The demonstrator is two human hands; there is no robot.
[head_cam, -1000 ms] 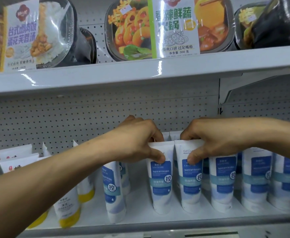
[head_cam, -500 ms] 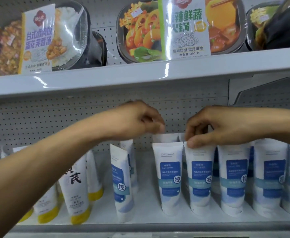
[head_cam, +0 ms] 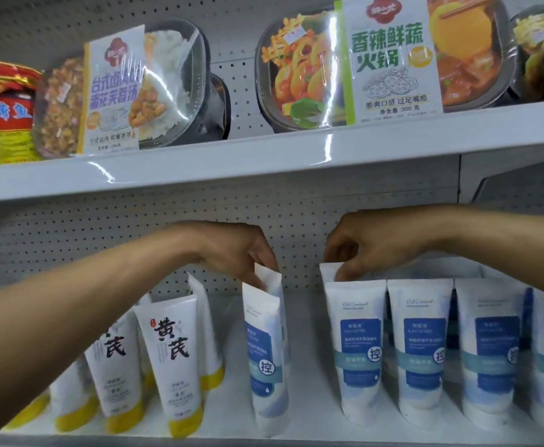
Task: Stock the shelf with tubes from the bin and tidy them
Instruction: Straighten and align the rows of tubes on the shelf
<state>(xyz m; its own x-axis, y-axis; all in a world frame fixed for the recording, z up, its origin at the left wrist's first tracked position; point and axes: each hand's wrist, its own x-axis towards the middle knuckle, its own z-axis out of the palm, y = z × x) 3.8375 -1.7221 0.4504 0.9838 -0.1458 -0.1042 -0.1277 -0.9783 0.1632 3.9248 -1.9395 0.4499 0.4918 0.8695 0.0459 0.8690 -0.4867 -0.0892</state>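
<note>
While yellow-capped tubes [head_cam: 174, 366] stand on the shelf [head_cam: 312, 427] left of the stray blue tube [head_cam: 266, 366], the left hand [head_cam: 238, 253] pinches with curled fingers the crimped tops of that tube and one just behind it. Right of the stray blue tube, across a gap, the right hand [head_cam: 370, 250] pinches the top of a rear tube [head_cam: 327, 274] behind the row of blue tubes [head_cam: 425, 356].

My left hand [head_cam: 241, 253] has drawn its blue tube [head_cam: 266, 350] leftward, opening a gap beside the row. My right hand [head_cam: 370, 246] has shifted from the front tube [head_cam: 356, 350] and now pinches the rear tube [head_cam: 327, 272].
</note>
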